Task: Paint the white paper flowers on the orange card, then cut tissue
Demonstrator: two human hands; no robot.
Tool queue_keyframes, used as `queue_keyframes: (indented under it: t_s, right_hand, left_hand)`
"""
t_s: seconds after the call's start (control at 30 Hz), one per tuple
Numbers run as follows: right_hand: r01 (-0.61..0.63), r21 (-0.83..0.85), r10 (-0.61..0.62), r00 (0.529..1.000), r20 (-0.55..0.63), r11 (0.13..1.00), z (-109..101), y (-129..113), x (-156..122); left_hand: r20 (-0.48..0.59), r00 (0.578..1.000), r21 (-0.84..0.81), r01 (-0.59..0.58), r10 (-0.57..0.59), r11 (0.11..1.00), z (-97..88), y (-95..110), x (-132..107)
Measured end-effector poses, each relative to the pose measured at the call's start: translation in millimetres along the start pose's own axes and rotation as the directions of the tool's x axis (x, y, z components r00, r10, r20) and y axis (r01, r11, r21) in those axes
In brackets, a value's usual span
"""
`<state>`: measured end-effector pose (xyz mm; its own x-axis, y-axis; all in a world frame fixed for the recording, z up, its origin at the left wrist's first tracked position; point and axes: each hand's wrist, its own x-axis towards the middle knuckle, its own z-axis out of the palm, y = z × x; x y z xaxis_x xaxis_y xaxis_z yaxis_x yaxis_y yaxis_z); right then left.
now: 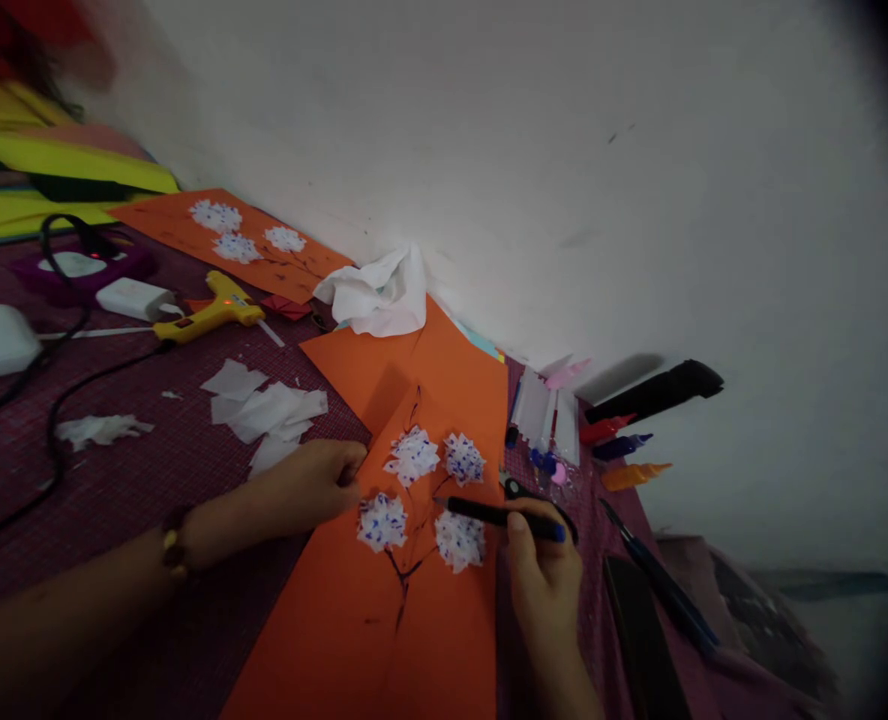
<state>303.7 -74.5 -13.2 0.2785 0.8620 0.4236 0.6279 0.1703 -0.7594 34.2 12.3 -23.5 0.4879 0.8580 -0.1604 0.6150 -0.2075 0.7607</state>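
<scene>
My right hand point(545, 580) grips a black marker point(481, 511) with a blue end, its tip over the orange paper point(354, 640) between the white flowers. The paper carries several crumpled tissue flowers point(412, 456) dotted blue, joined by dark drawn branches point(403, 575). At the paper's left edge rests my left hand point(324, 485), its fingers curled closed; whatever lies inside them, if anything, is hidden. Scissors point(515, 488) lie partly hidden behind my right hand.
Torn white tissue point(264, 405) and a yellow glue gun point(215, 308) with a black cord lie left. Another flowered orange sheet point(181, 235) leans on the wall behind crumpled tissue point(384, 292). To the right are an orange paint tube point(634, 476), glue sticks point(538, 410) and a dark-blue pen-like tool point(665, 580).
</scene>
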Motion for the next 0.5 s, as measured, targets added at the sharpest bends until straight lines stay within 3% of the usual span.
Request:
queue_keyframes:
  t_s: [0.23, 0.43, 0.5]
  right_hand:
    - [0.028, -0.045, -0.028, 1.000, 0.003, 0.999, 0.9, -0.3, 3.3]
    - [-0.110, 0.108, 0.098, 0.989, 0.108, 0.988, 3.5, -11.5, -1.2]
    - [-0.115, 0.112, 0.105, 0.990, 0.095, 0.987, 3.8, -10.0, -2.1]
  left_hand:
    - [0.010, 1.000, -0.020, 0.006, -0.005, 1.000, 0.3, 0.7, 0.7]
    - [-0.004, 1.000, -0.018, -0.010, 0.010, 1.000, 2.2, -2.8, 1.3]
    - [-0.006, 1.000, -0.006, -0.005, 0.005, 1.000, 2.5, -3.2, 1.5]
